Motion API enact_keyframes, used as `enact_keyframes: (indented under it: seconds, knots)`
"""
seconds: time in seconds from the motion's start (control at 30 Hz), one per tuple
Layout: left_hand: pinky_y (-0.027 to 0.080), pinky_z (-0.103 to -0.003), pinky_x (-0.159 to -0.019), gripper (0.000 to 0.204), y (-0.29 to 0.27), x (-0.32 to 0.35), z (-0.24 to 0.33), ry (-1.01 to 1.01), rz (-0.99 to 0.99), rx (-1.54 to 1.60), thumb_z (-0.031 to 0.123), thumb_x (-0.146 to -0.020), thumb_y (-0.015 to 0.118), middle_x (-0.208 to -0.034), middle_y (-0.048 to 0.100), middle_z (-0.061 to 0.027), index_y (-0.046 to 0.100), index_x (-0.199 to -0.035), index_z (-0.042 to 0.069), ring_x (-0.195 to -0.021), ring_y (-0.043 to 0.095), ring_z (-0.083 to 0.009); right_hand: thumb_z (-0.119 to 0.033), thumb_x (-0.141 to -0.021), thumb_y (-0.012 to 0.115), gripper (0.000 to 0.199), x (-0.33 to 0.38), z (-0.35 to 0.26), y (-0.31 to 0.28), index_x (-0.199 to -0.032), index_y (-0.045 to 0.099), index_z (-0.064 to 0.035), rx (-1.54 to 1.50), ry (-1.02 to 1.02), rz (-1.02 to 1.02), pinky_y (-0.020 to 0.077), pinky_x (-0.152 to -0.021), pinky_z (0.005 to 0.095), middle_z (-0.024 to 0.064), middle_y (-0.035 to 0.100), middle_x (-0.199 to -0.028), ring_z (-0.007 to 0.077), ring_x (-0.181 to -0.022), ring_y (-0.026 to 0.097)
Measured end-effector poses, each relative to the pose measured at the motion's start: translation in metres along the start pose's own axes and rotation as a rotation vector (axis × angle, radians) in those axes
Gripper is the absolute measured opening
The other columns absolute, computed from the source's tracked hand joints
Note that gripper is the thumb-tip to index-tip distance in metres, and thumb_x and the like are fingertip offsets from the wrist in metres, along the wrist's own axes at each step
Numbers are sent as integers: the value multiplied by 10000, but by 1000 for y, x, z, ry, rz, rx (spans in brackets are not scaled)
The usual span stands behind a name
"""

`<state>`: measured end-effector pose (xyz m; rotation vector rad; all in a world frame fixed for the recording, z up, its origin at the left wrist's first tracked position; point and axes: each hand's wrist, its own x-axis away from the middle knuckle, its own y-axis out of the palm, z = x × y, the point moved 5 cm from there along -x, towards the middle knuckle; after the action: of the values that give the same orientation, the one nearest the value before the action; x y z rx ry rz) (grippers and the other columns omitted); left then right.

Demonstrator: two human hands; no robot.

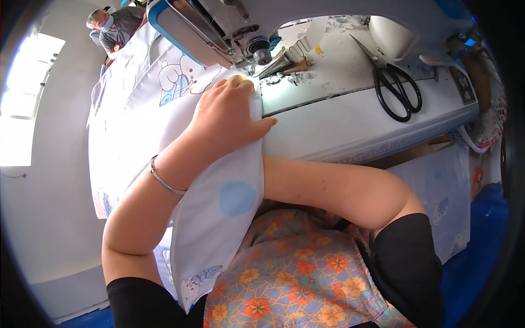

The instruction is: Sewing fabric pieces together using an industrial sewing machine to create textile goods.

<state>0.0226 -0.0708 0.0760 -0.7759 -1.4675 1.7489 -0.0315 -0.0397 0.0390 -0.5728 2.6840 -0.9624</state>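
Head view of a person seated at a sewing machine (219, 27). The left hand (227, 117) lies palm down on a white cloth (142, 104) printed with blue cartoon animals, fingers (238, 83) held close together and pressed flat on the fabric, thumb spread toward the right; it pins the cloth rather than gripping it. The fingertips point away from the body, straight at the presser foot (262, 54), which stands just beyond them. The cloth's long axis runs from the lap, under the left hand, up to the machine and on to the far left of the table (350, 126). A folded edge of the cloth (219, 218), with a blue dot, hangs down over the table's front edge onto the lap. The right forearm (328, 188) passes beneath this fold, below the table edge; the right hand is hidden by the cloth, so its fingers cannot be judged. The left hand is plainly the nearer to the needle area. Black scissors (396, 90) lie well apart to the right. Another person (112, 27) sits at the far left.
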Motion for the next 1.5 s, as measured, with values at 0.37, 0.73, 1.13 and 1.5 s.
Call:
enact_keyframes:
  seconds: [0.37,0.73,1.13,1.5]
  knots:
    - [484,-446,-976,295,0,-10,-7,56,-106,-63,117,-762,616,-1127,617,-226,588,-1015,-32,-1127,596,-376,-220,-944,571,249,4,5,-6,-1126,679,-88,25,44,0,473,-977,368,113,673,-1145,251,-1068,628]
    - [478,-426,-948,259,4,7,-2,333,138,-203,6,-726,594,-1114,670,-133,656,-978,9,-1135,605,-303,-222,-949,564,254,6,-12,10,-1135,675,-90,74,104,2,472,-984,368,110,670,-1158,248,-1078,625]
    - [491,-423,-916,254,20,9,-3,273,189,-98,7,-771,589,-1112,638,-128,681,-1007,0,-1003,632,-310,-225,-955,556,259,21,-9,13,-1146,670,-92,138,140,-24,471,-991,367,106,667,-1173,245,-1089,623]
    - [519,-430,-873,285,15,-2,-2,274,232,-93,58,-728,638,-1058,615,-147,679,-1002,-11,-969,638,-331,-127,-902,621,323,40,20,8,-1220,603,-71,-559,-371,511,486,-993,357,122,620,-1244,235,-1139,603]
